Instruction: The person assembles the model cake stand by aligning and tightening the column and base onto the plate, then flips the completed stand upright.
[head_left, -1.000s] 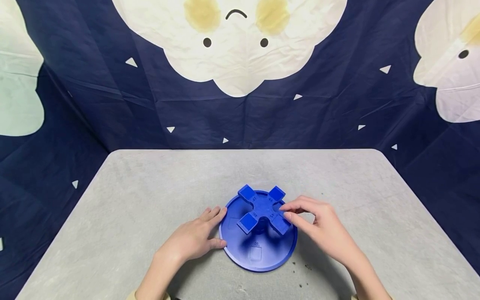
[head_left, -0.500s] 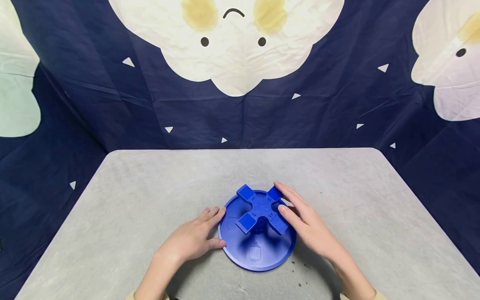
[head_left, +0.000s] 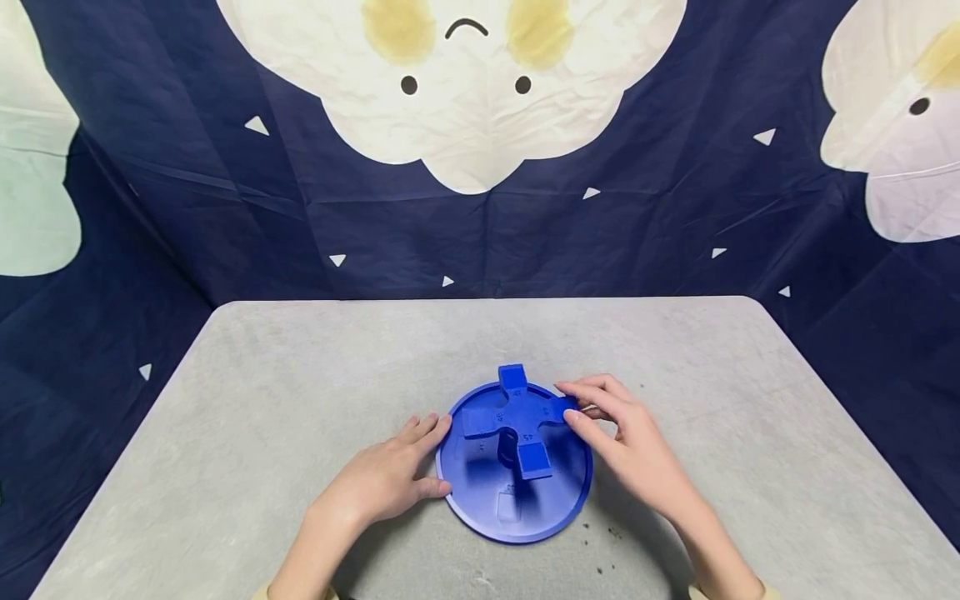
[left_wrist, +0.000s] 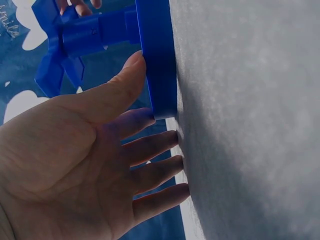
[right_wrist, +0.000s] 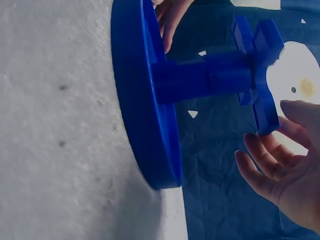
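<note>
blue cross (head_left: pixel 521 412) turned, one arm (head_left: pixel 557 409) between right hand's (head_left: pixel 633 446) pinching fingers; left hand (head_left: pixel 381 479) spread.

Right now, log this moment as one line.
left hand: touching blue disc | right hand: at blue cross | blue cross: atop post

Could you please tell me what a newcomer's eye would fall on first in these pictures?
Probably the bright blue cross, raised on a post above a round blue base on the grey table. The left hand touches the base's left rim, while the right hand holds one arm's tip. Behind hangs a dark blue cloth with large white clouds.
</note>
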